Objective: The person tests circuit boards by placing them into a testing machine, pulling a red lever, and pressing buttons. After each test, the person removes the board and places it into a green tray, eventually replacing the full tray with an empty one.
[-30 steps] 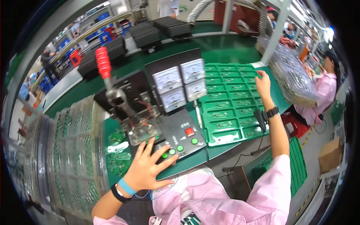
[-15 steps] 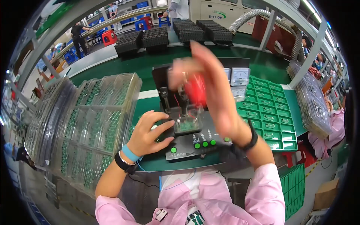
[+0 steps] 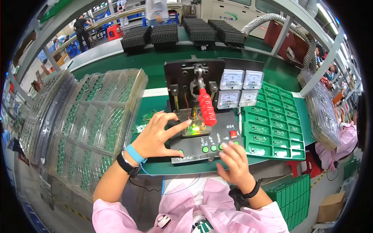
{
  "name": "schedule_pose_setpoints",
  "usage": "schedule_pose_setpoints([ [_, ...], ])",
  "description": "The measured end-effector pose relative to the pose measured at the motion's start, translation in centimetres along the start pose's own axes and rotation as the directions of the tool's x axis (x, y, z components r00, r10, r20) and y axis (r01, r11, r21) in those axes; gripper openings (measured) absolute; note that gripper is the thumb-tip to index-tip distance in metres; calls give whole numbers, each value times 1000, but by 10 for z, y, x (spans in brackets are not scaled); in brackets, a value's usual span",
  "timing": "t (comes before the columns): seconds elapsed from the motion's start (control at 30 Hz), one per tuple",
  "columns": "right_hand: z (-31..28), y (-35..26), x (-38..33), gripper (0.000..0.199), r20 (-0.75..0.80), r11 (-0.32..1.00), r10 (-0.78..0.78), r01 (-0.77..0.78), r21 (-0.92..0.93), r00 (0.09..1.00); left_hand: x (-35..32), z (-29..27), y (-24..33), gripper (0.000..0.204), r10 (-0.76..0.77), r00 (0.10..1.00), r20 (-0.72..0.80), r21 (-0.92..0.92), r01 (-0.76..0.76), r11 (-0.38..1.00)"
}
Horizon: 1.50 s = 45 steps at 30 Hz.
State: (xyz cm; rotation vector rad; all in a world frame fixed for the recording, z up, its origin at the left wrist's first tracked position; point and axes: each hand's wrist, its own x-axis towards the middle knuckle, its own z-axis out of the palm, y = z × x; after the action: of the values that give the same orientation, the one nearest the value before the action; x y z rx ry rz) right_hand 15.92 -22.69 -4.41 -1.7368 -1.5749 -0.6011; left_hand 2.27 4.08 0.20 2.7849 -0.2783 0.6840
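Observation:
A black test fixture (image 3: 186, 149) stands before me, its toggle clamp's red handle (image 3: 206, 108) pointing down. Under the clamp, a small circuit board (image 3: 195, 129) shows lit green and yellow lights. My left hand (image 3: 155, 136) spreads over the fixture's left side, holding nothing; its thumb is at a green button (image 3: 180, 152) and its index finger reaches beside the board. My right hand (image 3: 235, 165) has its fingers apart at the front right, nearest another green button (image 3: 221, 146). Above a red switch (image 3: 233, 134) stand several analog panel meters (image 3: 232, 80).
On the left are clear plastic trays (image 3: 136, 91) of circuit boards, with loose boards (image 3: 147, 115) beside the fixture. A green compartment tray (image 3: 272, 154) with boards lies on the right, near stacked clear trays (image 3: 320, 108). Black racks (image 3: 164, 34) line the back; people stand beyond.
My right hand has come down from the clamp handle to the front buttons. The red handle now points down, and lights glow on the board. My left thumb has moved onto a button.

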Motion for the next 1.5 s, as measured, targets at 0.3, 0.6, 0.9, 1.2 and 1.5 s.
schedule_pose_setpoints([
  [0.3, 15, -4, -11, 39, 83, 997, 74, -74, 1, 994, 3, -5, 1, 89, -17, 999, -30, -9, 17, 1000],
  [0.6, 3, 2, 21, 22, 185, 993, 80, -94, 68, 979, 1, -2, 4, 97, -70, 992, 110, 70, 62, 996],
  [0.9, -11, 2, 69, 13, 341, 978, 187, -207, 25, 922, -3, 9, 12, 90, -198, 978, 74, -108, 205, 973],
  [1.2, -12, -4, 117, 67, 7, 976, 169, -168, 138, 986, -2, 4, 14, 89, -179, 982, 66, 30, 178, 984],
  [1.5, -21, 30, 237, 66, -377, 904, -204, 322, 281, 903, -5, 12, 9, 80, -190, 962, -197, -240, 141, 960],
])
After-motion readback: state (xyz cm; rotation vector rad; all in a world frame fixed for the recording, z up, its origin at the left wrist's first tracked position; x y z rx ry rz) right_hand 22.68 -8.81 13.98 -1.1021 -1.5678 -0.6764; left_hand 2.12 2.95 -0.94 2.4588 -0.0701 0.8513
